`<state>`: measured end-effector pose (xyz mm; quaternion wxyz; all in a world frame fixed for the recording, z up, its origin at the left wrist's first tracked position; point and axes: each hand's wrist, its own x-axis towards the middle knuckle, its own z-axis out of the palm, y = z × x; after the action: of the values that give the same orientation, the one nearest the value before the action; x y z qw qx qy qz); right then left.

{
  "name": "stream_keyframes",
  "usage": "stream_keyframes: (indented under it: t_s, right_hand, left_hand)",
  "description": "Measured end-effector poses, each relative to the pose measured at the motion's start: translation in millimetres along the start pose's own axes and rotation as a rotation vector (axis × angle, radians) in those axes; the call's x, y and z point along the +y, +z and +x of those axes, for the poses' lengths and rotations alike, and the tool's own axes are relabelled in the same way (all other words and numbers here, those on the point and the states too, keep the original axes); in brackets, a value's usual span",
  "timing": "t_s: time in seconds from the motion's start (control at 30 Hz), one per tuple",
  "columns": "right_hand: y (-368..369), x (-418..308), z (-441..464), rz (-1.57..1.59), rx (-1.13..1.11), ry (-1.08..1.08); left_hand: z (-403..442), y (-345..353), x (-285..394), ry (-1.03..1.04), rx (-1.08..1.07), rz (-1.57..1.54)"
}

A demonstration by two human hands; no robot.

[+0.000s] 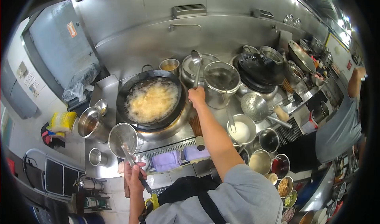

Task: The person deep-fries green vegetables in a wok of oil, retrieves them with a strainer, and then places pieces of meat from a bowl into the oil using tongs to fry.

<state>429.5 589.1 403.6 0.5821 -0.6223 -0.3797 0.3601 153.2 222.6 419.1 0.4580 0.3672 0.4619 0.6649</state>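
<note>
My right hand [196, 96] is closed round the handle of a metal ladle [196, 57], whose bowl is raised over the back of the stove beside a mesh-topped pot [222, 79]. Lower left, my left hand [134, 175] grips the handle of a round mesh strainer [123, 140], held near the counter's front edge. Between and beyond the hands, a large black wok [125, 90] holds pale golden food [153, 100] bubbling in oil.
Metal pots [94, 123] stand left of the wok. A perforated skimmer [254, 106], a white-filled pot [241, 129] and another wok [261, 67] are right. Purple cloths [166, 161] line the front edge. A co-worker [336, 133] stands at the far right.
</note>
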Motion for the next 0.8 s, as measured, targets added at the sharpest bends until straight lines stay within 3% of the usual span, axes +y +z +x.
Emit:
stream_keyframes:
  t_s: [0.13, 0.2, 0.27, 0.37, 0.47, 0.67, 0.8]
  right_hand:
    - [8.7, -24.8, 19.2, -0.089, 0.004, 0.029]
    - [15.3, -22.8, 31.2, 0.069, 0.0, 0.127]
    - [6.8, -26.3, 46.8, 0.343, -0.236, 0.337]
    - [5.2, -27.6, 73.2, 0.937, -0.187, 0.546]
    - [-3.4, -37.8, 73.7, 1.15, -0.269, 0.602]
    - [-18.5, -61.9, 44.5, 1.289, -0.34, 0.646]
    - [-31.5, -58.8, 26.6, 1.342, -0.473, 0.731]
  left_hand:
    - [-17.0, -16.4, 0.9, -0.055, 0.017, -0.01]
    - [-21.5, -30.6, -4.6, -0.072, 0.02, 0.0]
    - [-24.0, -43.0, -7.4, -0.114, 0.016, 0.03]
    - [-24.0, -51.0, -3.1, -0.181, -0.016, 0.053]
    - [-18.3, -53.4, 3.0, -0.261, -0.042, 0.079]
    - [2.5, -55.0, -8.1, -0.306, -0.12, 0.149]
    - [23.1, -65.0, -16.2, -0.442, -0.258, 0.243]
